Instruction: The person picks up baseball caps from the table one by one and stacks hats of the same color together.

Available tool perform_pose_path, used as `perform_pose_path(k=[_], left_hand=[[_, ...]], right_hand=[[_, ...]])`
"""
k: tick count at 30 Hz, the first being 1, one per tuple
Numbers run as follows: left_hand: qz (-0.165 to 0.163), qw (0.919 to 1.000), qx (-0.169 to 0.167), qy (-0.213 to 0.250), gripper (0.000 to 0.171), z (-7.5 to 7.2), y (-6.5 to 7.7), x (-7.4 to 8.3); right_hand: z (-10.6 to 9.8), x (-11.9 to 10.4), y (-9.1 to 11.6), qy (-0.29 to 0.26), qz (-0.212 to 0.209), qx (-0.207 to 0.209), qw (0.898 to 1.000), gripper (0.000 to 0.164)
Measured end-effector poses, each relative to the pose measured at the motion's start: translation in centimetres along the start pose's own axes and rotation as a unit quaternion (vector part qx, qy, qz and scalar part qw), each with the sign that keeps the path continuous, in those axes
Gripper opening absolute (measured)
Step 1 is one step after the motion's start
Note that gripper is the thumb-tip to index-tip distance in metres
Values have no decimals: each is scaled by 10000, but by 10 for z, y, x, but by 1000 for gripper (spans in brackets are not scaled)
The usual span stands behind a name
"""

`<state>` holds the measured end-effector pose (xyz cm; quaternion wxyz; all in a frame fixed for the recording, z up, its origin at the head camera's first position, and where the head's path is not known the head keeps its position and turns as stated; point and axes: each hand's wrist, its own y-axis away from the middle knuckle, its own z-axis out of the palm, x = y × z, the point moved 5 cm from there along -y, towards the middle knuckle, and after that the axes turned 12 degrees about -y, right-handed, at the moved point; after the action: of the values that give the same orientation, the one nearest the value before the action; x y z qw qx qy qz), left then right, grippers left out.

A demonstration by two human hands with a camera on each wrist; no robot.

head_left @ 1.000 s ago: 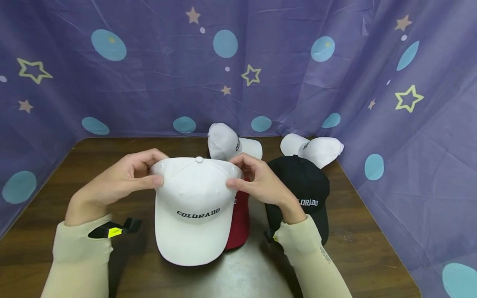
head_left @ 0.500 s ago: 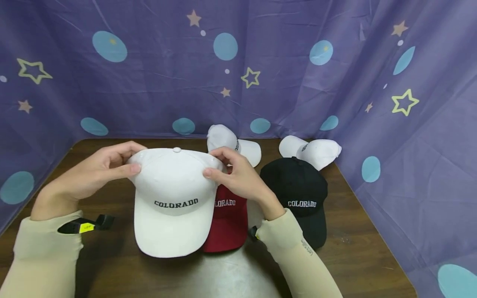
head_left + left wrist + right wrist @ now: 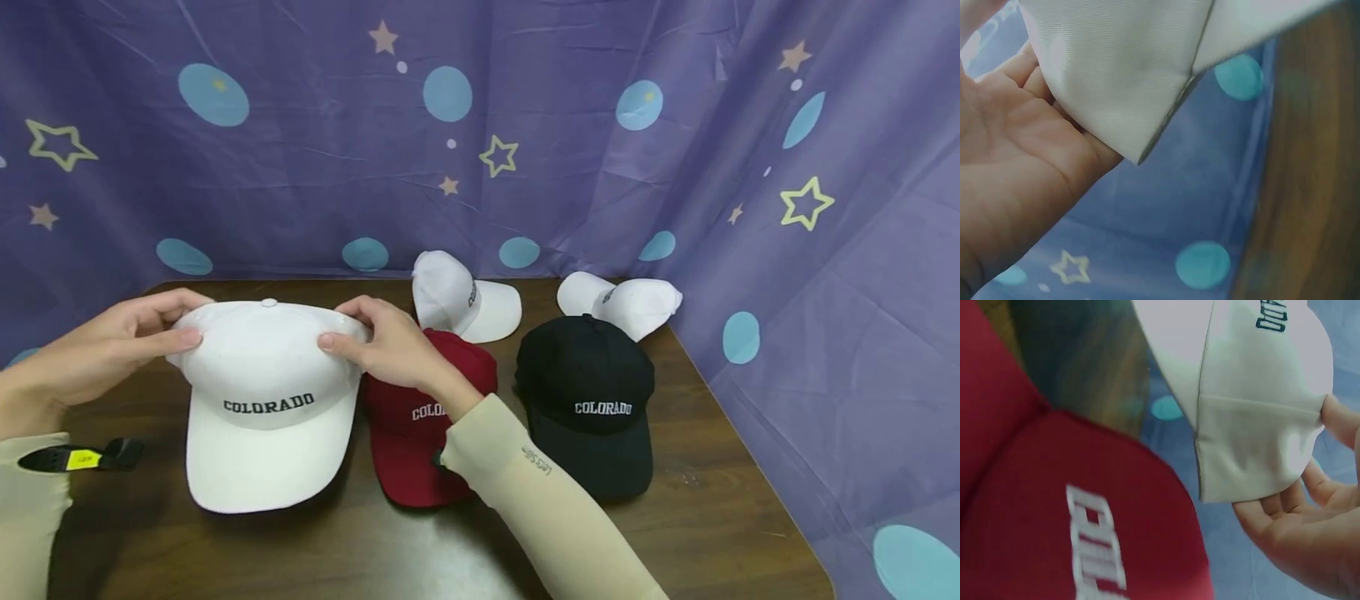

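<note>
A white baseball cap (image 3: 270, 367) with dark COLORADO lettering hangs between both hands at the left of the head view, brim toward me. My left hand (image 3: 112, 346) pinches its left side, thumb on the front and fingers behind. The right hand (image 3: 393, 342) pinches the opposite side the same way. In the left wrist view the cap's side panel (image 3: 1116, 69) lies against the fingers. The right wrist view shows fingers and thumb at the cap's edge (image 3: 1254, 450). A red cap (image 3: 412, 467) sits just right of the held cap, partly hidden by the right forearm.
A black cap (image 3: 588, 375) sits right of the red one on the wooden table (image 3: 720, 517). Two more white caps lie at the back, one behind the red cap (image 3: 446, 292) and another near the right corner (image 3: 637, 304). A purple curtain (image 3: 300, 192) encloses the table's back and sides.
Both hands have moved left with the white cap. The red cap, mostly covered before, now shows beside it, and the black cap's lettering is in full view.
</note>
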<state>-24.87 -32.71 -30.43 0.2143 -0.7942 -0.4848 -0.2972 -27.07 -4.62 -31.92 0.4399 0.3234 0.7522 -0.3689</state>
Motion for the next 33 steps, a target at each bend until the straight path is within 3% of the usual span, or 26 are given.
perform_pose_path(k=[3, 10, 17, 21, 26, 33], left_hand=[[-116, 9999, -81, 75, 31, -2, 5, -17], [-138, 9981, -387, 467, 33, -1, 11, -57], [-428, 9960, -572, 544, 34, 6, 17, -96], [-457, 9943, -622, 734, 35, 10, 18, -111], [-685, 9931, -701, 638, 37, 15, 16, -126], [-828, 9925, -515, 735, 39, 16, 15, -141]], right_hand=[[14, 3, -6, 337, 237, 27, 9991, 39], [47, 19, -14, 314, 921, 120, 9952, 40], [79, 34, -14, 628, 1532, 352, 9856, 41], [87, 37, -16, 723, 1650, 522, 9823, 42], [93, 43, -18, 711, 1851, 631, 9781, 44], [102, 50, -21, 830, 1890, 413, 9776, 56]])
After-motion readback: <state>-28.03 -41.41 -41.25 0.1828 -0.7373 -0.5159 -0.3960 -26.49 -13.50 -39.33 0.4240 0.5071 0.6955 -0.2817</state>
